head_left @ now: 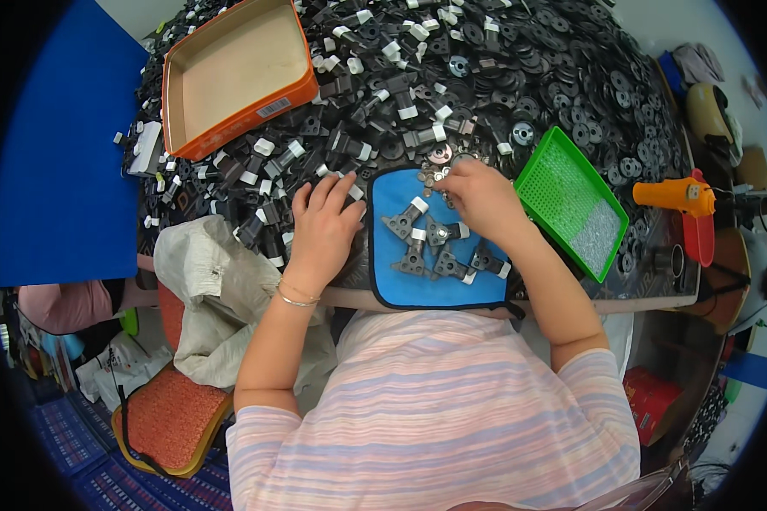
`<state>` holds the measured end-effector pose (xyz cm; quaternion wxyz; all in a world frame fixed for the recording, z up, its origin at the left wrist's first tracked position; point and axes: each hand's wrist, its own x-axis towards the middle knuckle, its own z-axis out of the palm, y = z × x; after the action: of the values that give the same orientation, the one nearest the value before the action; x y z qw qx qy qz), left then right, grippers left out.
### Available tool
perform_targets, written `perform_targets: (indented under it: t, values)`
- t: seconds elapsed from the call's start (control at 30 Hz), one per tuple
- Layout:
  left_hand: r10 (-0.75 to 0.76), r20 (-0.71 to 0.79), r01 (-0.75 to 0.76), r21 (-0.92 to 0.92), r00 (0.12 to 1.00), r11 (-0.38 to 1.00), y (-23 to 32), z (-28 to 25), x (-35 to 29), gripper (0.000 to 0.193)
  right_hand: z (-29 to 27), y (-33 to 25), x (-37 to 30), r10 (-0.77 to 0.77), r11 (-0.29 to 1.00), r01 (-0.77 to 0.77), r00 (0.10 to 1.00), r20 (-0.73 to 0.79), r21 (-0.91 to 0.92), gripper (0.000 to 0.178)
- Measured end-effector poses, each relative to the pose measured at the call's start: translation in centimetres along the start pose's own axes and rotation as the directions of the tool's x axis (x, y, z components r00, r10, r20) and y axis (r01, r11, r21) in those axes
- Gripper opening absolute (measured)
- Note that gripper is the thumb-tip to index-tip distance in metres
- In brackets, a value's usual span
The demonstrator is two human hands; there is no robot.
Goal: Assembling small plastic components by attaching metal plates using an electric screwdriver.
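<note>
My right hand (486, 200) is over the upper right of a blue mat (392, 294) with black edging. Its thumb and forefinger are pinched together beside a small heap of round metal pieces (429, 179); whatever is between the fingertips is too small to make out. Several black plastic fittings with white tips (412, 255) lie on the mat below that hand. Left of the mat, my left hand (322, 226) rests with spread fingers at the edge of a pile of similar black fittings (345, 145), holding nothing that shows.
An orange-rimmed box (230, 128) sits on the pile at the upper left. Right of the mat is a green tray (562, 183) with small shiny pieces inside. Black discs (571, 77) cover the far right of the table. An orange tool (673, 197) stands at the right edge.
</note>
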<state>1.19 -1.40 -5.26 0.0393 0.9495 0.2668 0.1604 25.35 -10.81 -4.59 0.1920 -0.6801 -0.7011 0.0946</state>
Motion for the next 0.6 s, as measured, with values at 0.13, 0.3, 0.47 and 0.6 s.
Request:
perform_targets:
  t: [0.13,0.3,0.47,0.6]
  values:
    - [-0.046,-0.117,0.035,-0.095,0.992,0.995,0.2,-0.3,-0.1,0.023,2.0,0.2,0.6,-0.043,0.999,0.043,0.999,-0.012,-0.014,0.018]
    - [-0.222,-0.248,0.155,-0.263,0.943,0.952,-0.2,-0.8,-0.5,0.019,2.9,0.6,1.1,-0.107,0.992,0.104,0.994,-0.026,-0.074,0.011]
    - [-0.503,-0.113,0.302,-0.68,0.857,0.668,1.1,-2.3,-1.3,0.008,2.6,0.4,0.7,-0.067,0.998,0.068,0.995,-0.069,0.015,0.009]
    - [-0.468,0.134,0.337,-0.861,0.874,0.382,1.9,-1.4,-3.3,0.006,1.8,-0.5,0.8,0.011,0.888,-0.04,0.998,0.066,0.458,0.01]
